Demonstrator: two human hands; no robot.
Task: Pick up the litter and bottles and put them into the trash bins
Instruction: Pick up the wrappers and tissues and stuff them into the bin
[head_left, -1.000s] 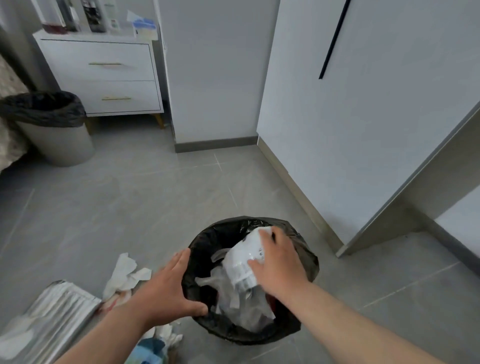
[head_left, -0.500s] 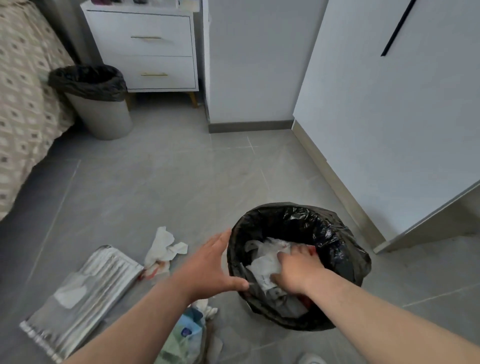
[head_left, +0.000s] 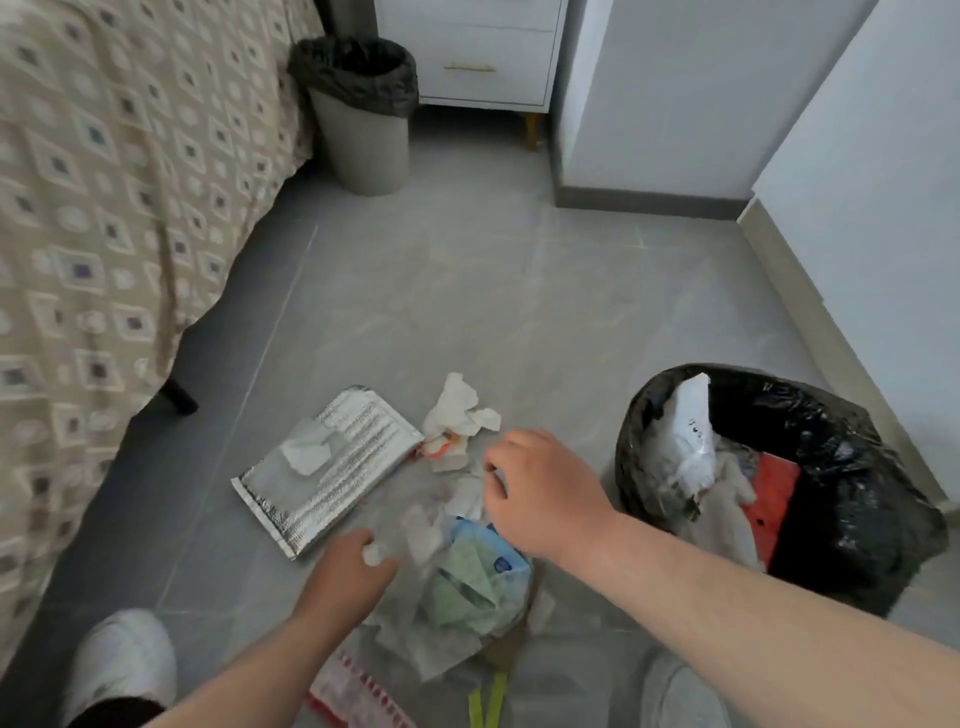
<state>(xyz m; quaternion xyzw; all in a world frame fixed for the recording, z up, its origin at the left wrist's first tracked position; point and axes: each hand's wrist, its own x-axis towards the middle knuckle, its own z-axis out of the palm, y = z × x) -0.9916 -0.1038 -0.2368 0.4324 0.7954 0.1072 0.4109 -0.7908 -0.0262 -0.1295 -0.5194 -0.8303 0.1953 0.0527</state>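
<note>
A litter pile lies on the grey floor: a silver foil mailer (head_left: 332, 467), crumpled white tissue (head_left: 457, 410), a blue-green packet (head_left: 478, 571) and a blurred clear plastic item (head_left: 421, 519). My left hand (head_left: 348, 571) curls around that item's white end. My right hand (head_left: 545, 488) hovers over the pile with bent fingers apart, holding nothing. To the right of it stands the near bin with a black liner (head_left: 841, 426), holding a white plastic bag (head_left: 691, 431) and something red. A second black-lined bin (head_left: 363, 130) stands far back by the bed.
A bed with a patterned cover (head_left: 104, 208) fills the left side. A white nightstand (head_left: 483, 52) and white wall panels (head_left: 857, 208) close off the back and right. My white shoes (head_left: 124, 660) flank a red-white wrapper (head_left: 353, 691) and a yellow strip (head_left: 488, 701).
My right hand has left the white bag in the near bin and come out. Both hands have moved left onto the litter pile, and the view has swung left and down.
</note>
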